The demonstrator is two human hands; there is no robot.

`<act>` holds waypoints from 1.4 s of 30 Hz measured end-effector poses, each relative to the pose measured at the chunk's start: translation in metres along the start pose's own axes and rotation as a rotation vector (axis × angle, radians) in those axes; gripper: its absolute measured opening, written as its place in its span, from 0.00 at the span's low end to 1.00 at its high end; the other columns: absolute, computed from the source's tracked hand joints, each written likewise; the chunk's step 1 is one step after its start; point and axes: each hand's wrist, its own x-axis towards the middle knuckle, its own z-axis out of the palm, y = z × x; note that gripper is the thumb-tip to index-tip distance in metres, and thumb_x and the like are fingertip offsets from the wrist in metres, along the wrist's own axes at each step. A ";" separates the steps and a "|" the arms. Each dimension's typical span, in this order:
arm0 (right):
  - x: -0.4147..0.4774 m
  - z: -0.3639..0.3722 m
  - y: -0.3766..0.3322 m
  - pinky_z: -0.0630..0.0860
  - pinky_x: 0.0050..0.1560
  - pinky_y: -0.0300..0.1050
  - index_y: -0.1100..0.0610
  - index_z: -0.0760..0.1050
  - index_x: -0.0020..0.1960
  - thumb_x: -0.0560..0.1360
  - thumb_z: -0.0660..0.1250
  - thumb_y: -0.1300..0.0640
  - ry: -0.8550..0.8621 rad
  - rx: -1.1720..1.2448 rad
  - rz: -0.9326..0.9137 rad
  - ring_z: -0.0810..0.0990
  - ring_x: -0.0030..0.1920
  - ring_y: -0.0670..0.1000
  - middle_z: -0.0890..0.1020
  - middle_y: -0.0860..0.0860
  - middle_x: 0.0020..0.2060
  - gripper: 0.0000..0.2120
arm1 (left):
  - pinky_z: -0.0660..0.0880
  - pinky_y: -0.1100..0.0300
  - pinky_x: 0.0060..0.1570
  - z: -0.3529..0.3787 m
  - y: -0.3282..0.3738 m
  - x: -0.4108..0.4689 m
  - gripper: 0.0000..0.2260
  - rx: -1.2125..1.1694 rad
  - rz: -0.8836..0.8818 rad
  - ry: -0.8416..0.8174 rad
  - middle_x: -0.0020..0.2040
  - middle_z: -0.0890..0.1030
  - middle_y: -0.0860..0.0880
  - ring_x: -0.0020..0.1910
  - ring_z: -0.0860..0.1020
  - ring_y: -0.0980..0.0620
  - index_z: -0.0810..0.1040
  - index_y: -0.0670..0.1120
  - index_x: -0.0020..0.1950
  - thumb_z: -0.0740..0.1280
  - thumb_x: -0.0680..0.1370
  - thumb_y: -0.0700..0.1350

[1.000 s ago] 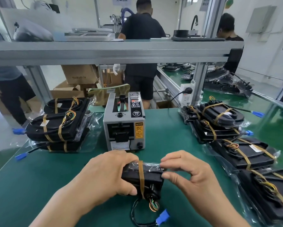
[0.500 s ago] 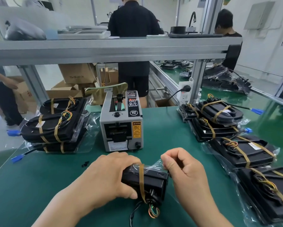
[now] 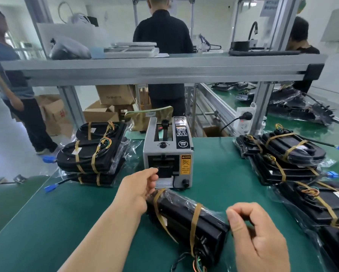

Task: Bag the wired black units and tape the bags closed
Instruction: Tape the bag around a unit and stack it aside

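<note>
I am looking at the black unit [image 3: 184, 218] lying slantwise near the front edge of the green table [image 3: 47, 222], about midway along it. It is sitting inside a clear bag [image 3: 215, 213], with two tan tape bands [image 3: 194, 222] running round it and its coloured wires [image 3: 199, 264] curling out at the near end.

My view is showing the right hand [image 3: 256, 238] pinching the loose end of the bag at the unit's right end, thumb and curled fingers pressing together on the plastic. The left hand [image 3: 139, 185] is reaching over the unit's far end, its fingertips [image 3: 154, 171] lying close together at the front slot of the grey tape dispenser [image 3: 168, 154]. I am not making out whether they are holding a piece of tape.

The dispenser is standing just behind the unit, toward the table's back edge. A stack of bagged units [image 3: 92, 156] is resting near the back left corner, a blue connector [image 3: 50, 187] trailing from it toward the left edge. More bagged units [image 3: 288, 154] are lying along the right edge, overlapping one another. An aluminium shelf [image 3: 145, 69] is spanning above the back edge, and a person in black [image 3: 162, 36] is standing beyond it, facing away
</note>
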 end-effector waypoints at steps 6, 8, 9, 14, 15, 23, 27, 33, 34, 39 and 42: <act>-0.002 -0.008 0.008 0.73 0.41 0.25 0.42 0.80 0.44 0.73 0.72 0.45 -0.083 0.110 0.067 0.81 0.37 0.41 0.85 0.43 0.38 0.03 | 0.69 0.65 0.29 0.006 0.003 0.013 0.02 0.058 -0.018 -0.013 0.27 0.81 0.52 0.24 0.73 0.59 0.83 0.43 0.45 0.71 0.76 0.40; -0.003 -0.014 0.010 0.77 0.45 0.29 0.40 0.82 0.47 0.66 0.75 0.48 -0.223 0.228 0.141 0.84 0.42 0.41 0.87 0.45 0.43 0.11 | 0.69 0.65 0.30 0.008 0.004 0.015 0.02 0.066 -0.026 -0.020 0.28 0.82 0.53 0.25 0.73 0.59 0.83 0.44 0.45 0.71 0.76 0.41; -0.004 -0.017 0.012 0.77 0.46 0.29 0.39 0.83 0.48 0.62 0.75 0.48 -0.296 0.225 0.149 0.84 0.44 0.42 0.87 0.44 0.44 0.15 | 0.69 0.65 0.30 0.009 0.004 0.016 0.02 0.064 -0.033 -0.025 0.28 0.82 0.53 0.25 0.73 0.59 0.83 0.44 0.45 0.71 0.76 0.41; -0.004 -0.022 0.013 0.71 0.39 0.22 0.35 0.82 0.49 0.61 0.74 0.39 -0.359 0.116 0.077 0.81 0.38 0.51 0.86 0.40 0.43 0.16 | 0.73 0.66 0.28 0.013 0.008 0.020 0.03 0.032 -0.061 -0.039 0.26 0.81 0.51 0.23 0.74 0.58 0.82 0.41 0.44 0.71 0.77 0.40; -0.004 -0.022 0.014 0.70 0.39 0.22 0.35 0.82 0.49 0.62 0.74 0.38 -0.362 0.120 0.073 0.81 0.38 0.51 0.86 0.41 0.44 0.15 | 0.73 0.67 0.24 0.014 0.009 0.021 0.04 0.017 -0.067 -0.038 0.25 0.80 0.50 0.20 0.74 0.58 0.81 0.40 0.43 0.71 0.77 0.39; -0.004 -0.024 0.017 0.75 0.49 0.26 0.38 0.84 0.49 0.59 0.75 0.29 -0.369 0.208 0.092 0.85 0.48 0.43 0.86 0.42 0.47 0.23 | 0.72 0.68 0.19 0.029 0.014 0.023 0.05 -0.055 -0.112 0.029 0.29 0.78 0.46 0.20 0.74 0.56 0.79 0.38 0.41 0.71 0.77 0.36; -0.004 -0.025 0.016 0.74 0.47 0.23 0.40 0.84 0.47 0.59 0.79 0.48 -0.337 0.162 0.022 0.84 0.45 0.40 0.86 0.40 0.45 0.17 | 0.70 0.68 0.18 0.037 0.009 0.029 0.02 -0.101 -0.101 0.106 0.30 0.76 0.47 0.24 0.72 0.55 0.79 0.38 0.43 0.70 0.76 0.35; -0.006 -0.025 0.012 0.74 0.45 0.24 0.38 0.84 0.45 0.59 0.80 0.50 -0.332 0.201 0.043 0.84 0.45 0.41 0.86 0.40 0.44 0.16 | 0.69 0.67 0.22 0.035 0.006 0.019 0.01 -0.089 -0.029 0.156 0.30 0.76 0.49 0.25 0.72 0.57 0.80 0.41 0.45 0.70 0.74 0.37; -0.006 -0.024 0.011 0.74 0.44 0.24 0.38 0.84 0.45 0.58 0.78 0.50 -0.337 0.208 0.051 0.84 0.45 0.41 0.86 0.40 0.44 0.16 | 0.68 0.66 0.25 0.033 0.007 0.012 0.01 -0.061 0.010 0.158 0.30 0.76 0.50 0.26 0.71 0.57 0.79 0.43 0.43 0.70 0.74 0.38; -0.010 -0.022 0.009 0.75 0.42 0.25 0.39 0.85 0.43 0.58 0.77 0.51 -0.321 0.243 0.100 0.84 0.45 0.41 0.86 0.39 0.43 0.15 | 0.70 0.60 0.39 -0.002 0.010 -0.055 0.06 0.235 0.487 0.033 0.32 0.77 0.52 0.34 0.71 0.54 0.82 0.47 0.37 0.71 0.71 0.48; -0.012 -0.021 0.008 0.76 0.43 0.27 0.40 0.85 0.44 0.58 0.77 0.51 -0.316 0.269 0.126 0.84 0.47 0.41 0.85 0.39 0.43 0.14 | 0.70 0.58 0.38 -0.018 -0.003 -0.104 0.14 0.449 0.532 -0.307 0.32 0.76 0.53 0.32 0.70 0.56 0.82 0.49 0.38 0.69 0.64 0.58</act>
